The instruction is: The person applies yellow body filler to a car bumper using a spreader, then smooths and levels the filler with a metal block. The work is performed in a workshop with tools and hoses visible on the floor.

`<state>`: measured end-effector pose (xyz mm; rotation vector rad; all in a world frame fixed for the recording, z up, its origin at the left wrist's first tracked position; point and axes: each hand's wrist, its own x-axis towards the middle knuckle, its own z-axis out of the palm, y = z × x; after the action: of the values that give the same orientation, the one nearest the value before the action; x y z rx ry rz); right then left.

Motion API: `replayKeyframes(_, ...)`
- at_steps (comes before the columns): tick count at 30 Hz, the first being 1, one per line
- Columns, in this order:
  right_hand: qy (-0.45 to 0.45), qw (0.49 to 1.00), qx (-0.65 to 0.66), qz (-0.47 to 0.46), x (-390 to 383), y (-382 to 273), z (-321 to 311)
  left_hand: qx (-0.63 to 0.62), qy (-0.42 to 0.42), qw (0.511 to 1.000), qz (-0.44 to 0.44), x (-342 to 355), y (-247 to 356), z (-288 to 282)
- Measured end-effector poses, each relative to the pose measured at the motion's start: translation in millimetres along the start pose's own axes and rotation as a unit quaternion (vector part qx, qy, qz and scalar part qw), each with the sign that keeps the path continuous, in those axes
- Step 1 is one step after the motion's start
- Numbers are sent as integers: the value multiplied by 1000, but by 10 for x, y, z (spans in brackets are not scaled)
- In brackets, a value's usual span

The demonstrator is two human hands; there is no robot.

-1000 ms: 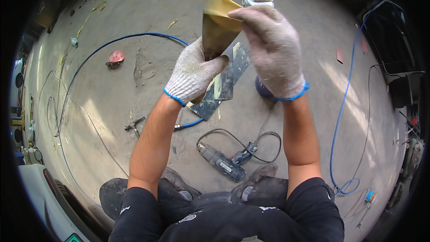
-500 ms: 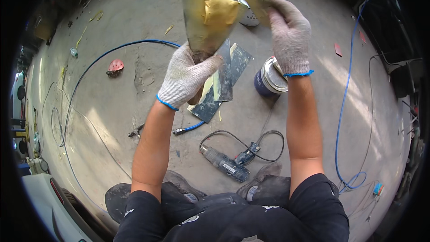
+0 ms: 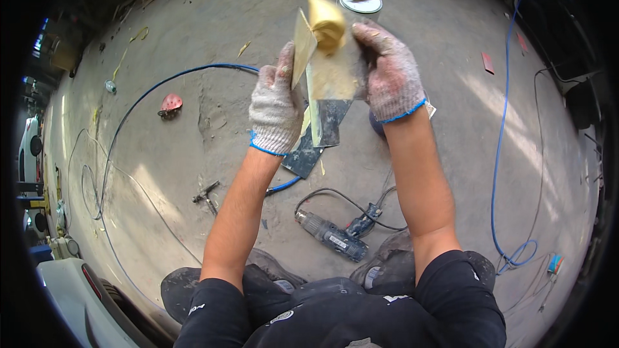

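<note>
My gloved left hand (image 3: 274,100) grips a thin scraper (image 3: 302,45), which stands on edge. Beside it my gloved right hand (image 3: 394,74) grips a second, wider blade (image 3: 335,80), its face smeared and turned up. A thick yellow lump of putty (image 3: 325,22) sits between the two blades, at the upper part of the wider one. Below my hands, dark paint-spattered plates (image 3: 303,161) with pale yellow streaks lie on the floor, partly hidden. A can behind my right wrist is mostly covered.
A lidded can (image 3: 361,1) stands beyond my hands. A heat gun (image 3: 332,235) with a looped cord lies by my shoes. Blue hoses (image 3: 161,74), a sprayer fitting (image 3: 206,196), a red perforated pad (image 3: 171,103) and a car's rear (image 3: 71,277) lie around me at floor level.
The left scraper has turned from face-on to edge-on. The right blade has come inward and turned flatter toward me, and the yellow putty now sits between the two blades.
</note>
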<state>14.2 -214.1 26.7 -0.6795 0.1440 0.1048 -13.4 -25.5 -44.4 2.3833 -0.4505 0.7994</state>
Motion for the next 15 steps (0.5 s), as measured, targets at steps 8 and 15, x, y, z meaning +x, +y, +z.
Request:
replayKeyframes(8, -1, 902, -250, -351, 8, -293, -41, -380, -240, 815, -365, 303, 218, -446)
replayKeyframes(15, -112, 889, -390, -212, -81, -200, 77, -328, -243, 859, -310, 267, 297, -537)
